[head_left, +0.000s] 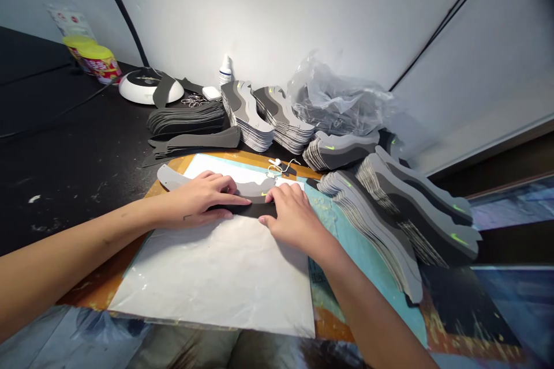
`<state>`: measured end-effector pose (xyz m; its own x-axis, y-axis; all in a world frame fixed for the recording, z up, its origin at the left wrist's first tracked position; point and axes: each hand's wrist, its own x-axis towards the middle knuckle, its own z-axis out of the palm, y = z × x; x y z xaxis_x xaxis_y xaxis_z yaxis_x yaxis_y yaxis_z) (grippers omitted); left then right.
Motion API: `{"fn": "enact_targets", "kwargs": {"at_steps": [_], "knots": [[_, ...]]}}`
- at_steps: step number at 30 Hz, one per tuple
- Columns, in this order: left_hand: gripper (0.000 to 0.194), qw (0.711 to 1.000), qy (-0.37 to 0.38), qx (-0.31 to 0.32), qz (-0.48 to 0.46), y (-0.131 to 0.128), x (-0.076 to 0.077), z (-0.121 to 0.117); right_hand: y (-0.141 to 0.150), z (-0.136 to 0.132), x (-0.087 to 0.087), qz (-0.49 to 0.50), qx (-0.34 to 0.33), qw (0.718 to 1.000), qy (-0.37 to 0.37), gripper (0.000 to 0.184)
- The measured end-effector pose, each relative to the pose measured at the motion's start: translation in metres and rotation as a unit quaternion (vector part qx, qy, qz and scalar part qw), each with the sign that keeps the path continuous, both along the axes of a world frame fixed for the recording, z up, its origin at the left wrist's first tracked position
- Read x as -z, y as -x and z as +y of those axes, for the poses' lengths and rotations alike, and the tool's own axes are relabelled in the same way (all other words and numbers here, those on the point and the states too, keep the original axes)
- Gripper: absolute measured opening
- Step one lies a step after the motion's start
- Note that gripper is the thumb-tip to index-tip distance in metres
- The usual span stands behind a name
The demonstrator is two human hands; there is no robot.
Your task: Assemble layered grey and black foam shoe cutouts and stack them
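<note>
A curved grey shoe upper piece (249, 189) with a darker grey strip and a small yellow-green swoosh lies across the white sheet (216, 277). My left hand (201, 199) rests over its left part, index finger stretched along the dark strip and thumb below, fingers apart. At the piece's right end, my right hand (289, 213) has its fingers curled over the top and its thumb at the lower edge, closed on it. Both hands cover parts of the piece.
Stacked grey shoe pieces (246, 121) stand behind, with more stacks (376, 230) at the right. Dark strips (186, 118) lie back left. Around them are a crumpled plastic bag (337, 98), a small white bottle (225, 72), a lamp base (130, 92) and yellow-lidded tubs (101, 63).
</note>
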<state>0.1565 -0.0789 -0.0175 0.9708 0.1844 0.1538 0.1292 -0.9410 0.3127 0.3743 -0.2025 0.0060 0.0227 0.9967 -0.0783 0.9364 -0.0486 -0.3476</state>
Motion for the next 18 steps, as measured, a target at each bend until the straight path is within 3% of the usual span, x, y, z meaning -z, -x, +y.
{"fn": "enact_targets", "kwargs": {"at_steps": [3, 9, 13, 16, 18], "knots": [[0.039, 1.000, -0.006, -0.016, 0.001, 0.000, 0.003, -0.001, -0.007, 0.004, 0.003, -0.013, 0.011, 1.000, -0.010, 0.030], [0.042, 1.000, -0.003, -0.021, -0.007, 0.000, 0.008, -0.002, -0.022, 0.011, 0.007, 0.034, -0.089, 0.994, -0.054, 0.019], [0.044, 1.000, -0.027, -0.011, -0.013, 0.001, 0.010, -0.002, -0.015, 0.008, 0.002, 0.011, -0.080, 0.995, -0.057, 0.010], [0.046, 0.999, -0.038, -0.009, -0.011, 0.001, 0.010, -0.003, -0.014, 0.009, 0.007, 0.130, -0.042, 0.990, -0.033, 0.011], [0.047, 0.999, -0.039, -0.008, -0.020, 0.001, 0.010, -0.003, -0.017, 0.014, 0.014, 0.248, 0.003, 0.968, -0.022, 0.014]]}}
